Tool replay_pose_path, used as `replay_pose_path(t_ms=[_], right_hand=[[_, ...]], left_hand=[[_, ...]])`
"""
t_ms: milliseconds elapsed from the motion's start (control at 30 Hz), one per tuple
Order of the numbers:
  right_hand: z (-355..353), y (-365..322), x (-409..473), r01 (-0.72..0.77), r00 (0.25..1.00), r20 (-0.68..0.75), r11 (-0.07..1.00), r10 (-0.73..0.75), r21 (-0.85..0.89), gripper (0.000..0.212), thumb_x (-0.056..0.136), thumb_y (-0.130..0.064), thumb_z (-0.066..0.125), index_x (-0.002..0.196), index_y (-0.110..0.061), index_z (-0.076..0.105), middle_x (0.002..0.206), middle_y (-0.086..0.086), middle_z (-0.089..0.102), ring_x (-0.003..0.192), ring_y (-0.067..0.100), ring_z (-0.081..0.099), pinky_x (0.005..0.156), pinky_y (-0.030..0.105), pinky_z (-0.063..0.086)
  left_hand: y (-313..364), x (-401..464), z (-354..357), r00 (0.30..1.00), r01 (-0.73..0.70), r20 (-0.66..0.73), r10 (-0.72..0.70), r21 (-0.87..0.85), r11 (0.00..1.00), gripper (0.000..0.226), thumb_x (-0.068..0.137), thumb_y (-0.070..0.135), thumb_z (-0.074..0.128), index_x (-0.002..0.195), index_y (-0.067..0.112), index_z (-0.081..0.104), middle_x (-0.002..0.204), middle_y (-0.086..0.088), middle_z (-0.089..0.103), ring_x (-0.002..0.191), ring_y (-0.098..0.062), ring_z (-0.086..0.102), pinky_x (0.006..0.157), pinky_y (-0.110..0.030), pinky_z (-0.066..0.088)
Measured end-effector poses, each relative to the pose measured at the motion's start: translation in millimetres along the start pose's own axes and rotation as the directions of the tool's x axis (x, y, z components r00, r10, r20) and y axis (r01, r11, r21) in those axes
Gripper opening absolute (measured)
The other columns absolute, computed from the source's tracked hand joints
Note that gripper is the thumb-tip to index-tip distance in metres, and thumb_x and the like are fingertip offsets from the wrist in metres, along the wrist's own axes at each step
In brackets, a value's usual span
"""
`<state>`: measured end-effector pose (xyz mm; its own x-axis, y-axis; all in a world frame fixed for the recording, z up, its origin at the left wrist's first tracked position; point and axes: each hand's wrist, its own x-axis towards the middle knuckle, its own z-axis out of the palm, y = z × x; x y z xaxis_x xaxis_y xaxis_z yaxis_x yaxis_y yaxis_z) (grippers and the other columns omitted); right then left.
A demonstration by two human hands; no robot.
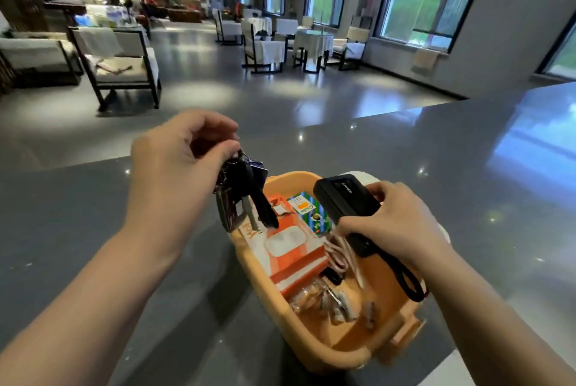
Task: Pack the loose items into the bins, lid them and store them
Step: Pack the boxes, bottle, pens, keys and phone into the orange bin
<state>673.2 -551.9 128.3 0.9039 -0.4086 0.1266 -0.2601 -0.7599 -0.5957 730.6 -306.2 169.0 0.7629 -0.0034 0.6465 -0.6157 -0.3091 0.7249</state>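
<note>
While right hand (396, 223) grips charger (346, 201), left hand (177, 161) dangles keys (243, 192).

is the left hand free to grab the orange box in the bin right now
Probably not as things stand: the left hand already pinches a bunch of keys that dangles right over the orange box. The bin is unlidded, so nothing else blocks it.

Left hand (177, 161) raised, wrist bent down, thumb and fingertips pinching keys (243, 195) that dangle below. Right hand (396, 223) lower, palm down, fingers curled round black power bank (346, 204). Both forearms bare, reaching forward.
</note>
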Motion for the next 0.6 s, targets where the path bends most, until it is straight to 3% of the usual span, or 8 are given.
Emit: replay_pose_path(t_ms=[200,400,500,600], right_hand=[[-1.3,32.6,26.6,-0.009,0.998,0.062,0.999,0.011,-0.035,0.056,0.034,-0.057,0.071,0.083,-0.032,0.063,0.072,-0.012,0.065,0.065,0.004,0.063,0.060,0.037,0.059],[38.6,12.8,65.3,0.118,0.978,0.186,0.984,-0.092,-0.134,0.052,0.042,-0.060,0.071,0.080,-0.024,0.070,0.069,-0.006,0.067,0.063,0.009,0.064,0.059,0.033,0.058],[62.5,3.5,76.2,0.183,0.967,0.207,0.968,-0.147,-0.171,0.057,0.048,-0.063,0.071,0.087,-0.021,0.067,0.073,-0.006,0.065,0.068,0.010,0.062,0.056,0.028,0.054],[80.6,3.4,82.2,0.214,0.973,0.134,0.954,-0.188,-0.212,0.063,0.055,-0.065,0.068,0.100,-0.022,0.060,0.089,-0.004,0.064,0.083,0.015,0.060,0.061,0.030,0.052]], left_hand=[[0.2,-6.6,44.7,1.000,0.008,0.011,-0.008,-0.003,1.000,0.026,0.077,0.008,0.074,0.087,0.031,0.068,0.080,0.015,0.070,0.078,-0.001,0.067,0.073,-0.014,0.052],[-5.5,-19.9,61.3,0.998,0.058,0.008,-0.058,0.020,0.998,0.027,0.077,0.010,0.074,0.085,0.035,0.067,0.082,0.018,0.069,0.079,0.000,0.067,0.073,-0.012,0.051],[-8.7,-23.2,63.6,0.996,0.088,0.004,-0.088,0.044,0.995,0.027,0.077,0.011,0.074,0.086,0.036,0.067,0.083,0.018,0.069,0.081,0.000,0.067,0.073,-0.013,0.051],[-10.3,-24.0,65.3,0.994,0.110,-0.014,-0.109,0.037,0.993,0.026,0.077,0.011,0.074,0.084,0.035,0.068,0.082,0.018,0.070,0.081,-0.001,0.067,0.072,-0.012,0.051]])
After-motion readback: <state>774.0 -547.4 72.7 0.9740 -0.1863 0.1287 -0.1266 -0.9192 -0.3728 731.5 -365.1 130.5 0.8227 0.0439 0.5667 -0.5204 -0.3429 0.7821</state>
